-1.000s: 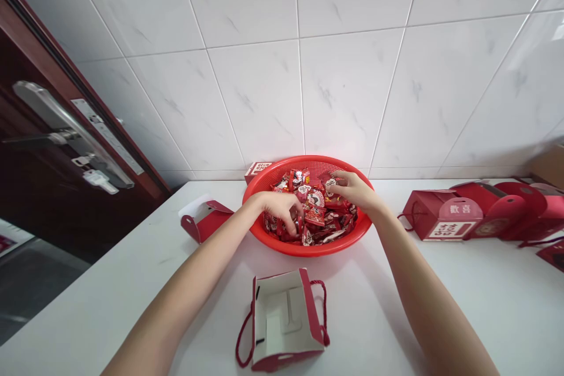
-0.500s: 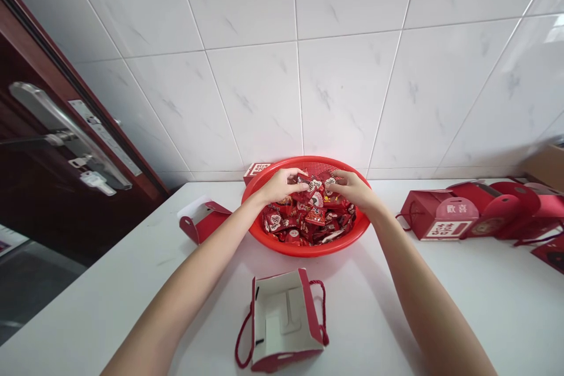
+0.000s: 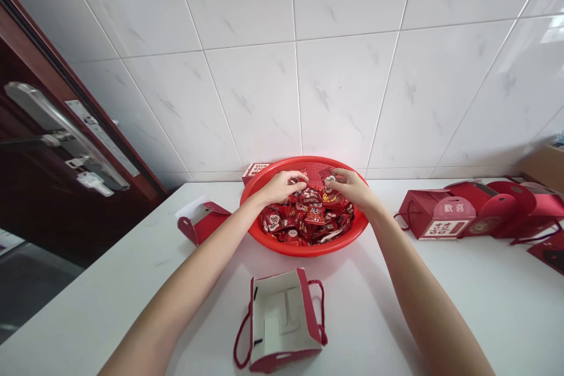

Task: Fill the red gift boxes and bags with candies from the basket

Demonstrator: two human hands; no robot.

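Observation:
A red plastic basket (image 3: 304,251) stands against the tiled wall with many red wrapped candies (image 3: 315,215) inside. My left hand (image 3: 282,187) is over its left part, fingers and thumb curled together around a wrapped candy mostly hidden by the fingers. At the right side, my right hand (image 3: 351,188) pinches another red wrapped candy (image 3: 330,181) with a pale label. Nearer to me, an opened red gift box (image 3: 282,320) with a white inside and rope handles lies on the table, with no candy visible in it.
Left of the basket lies another opened red box (image 3: 203,223). A red box (image 3: 255,170) is partly hidden behind the basket. Closed red gift boxes (image 3: 440,214) line the right side of the white table (image 3: 365,311). A door with a handle (image 3: 66,135) is at far left.
My hands have drawn slightly apart above the candies. The packet that showed clearly at my left fingertips is now mostly hidden. The boxes and basket stay in place.

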